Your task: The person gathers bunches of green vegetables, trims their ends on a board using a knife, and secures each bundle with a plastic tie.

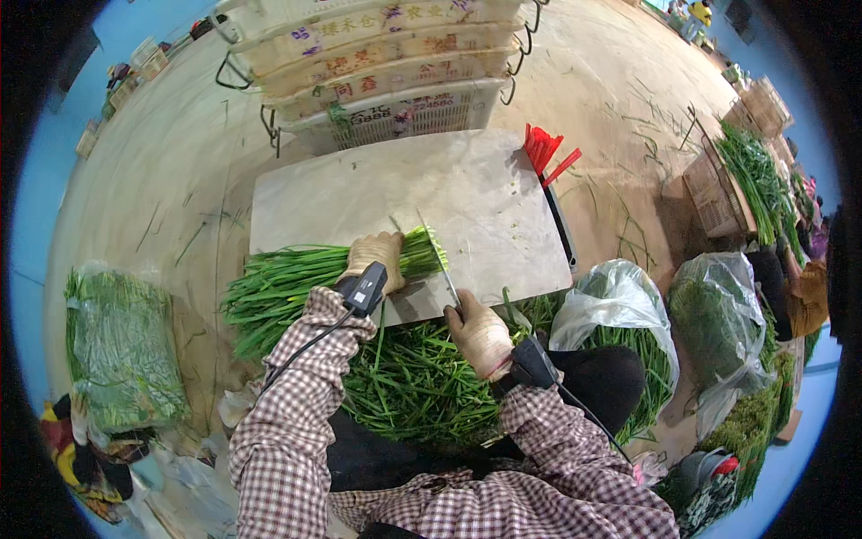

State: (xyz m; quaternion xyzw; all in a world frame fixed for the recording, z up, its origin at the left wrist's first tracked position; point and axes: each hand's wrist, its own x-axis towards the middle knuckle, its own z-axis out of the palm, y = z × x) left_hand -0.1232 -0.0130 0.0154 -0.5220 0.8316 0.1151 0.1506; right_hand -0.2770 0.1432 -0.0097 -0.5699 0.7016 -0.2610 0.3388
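Observation:
My gloved left hand (374, 259) presses a bundle of long green garlic chives (289, 279) onto a pale board (404, 175). The pale stem ends of the bundle point right. My gloved right hand (481, 333) grips a knife (439, 259), its handle mostly hidden in my fingers. The thin blade lies along the stem ends, pointing away from me; whether it touches them I cannot tell. Below the board's near edge, a heap of loose green leaves (417, 384) lies in front of my lap. Small green bits are scattered on the right of the board.
Beyond the board stand stacked plastic crates (384, 67) with metal handles, bearing writing. Red strips (542, 151) stick out at the board's far right corner. Plastic bags of greens (616, 330) stand at right, and a wrapped bale (124, 350) at left. Other people sit at both sides.

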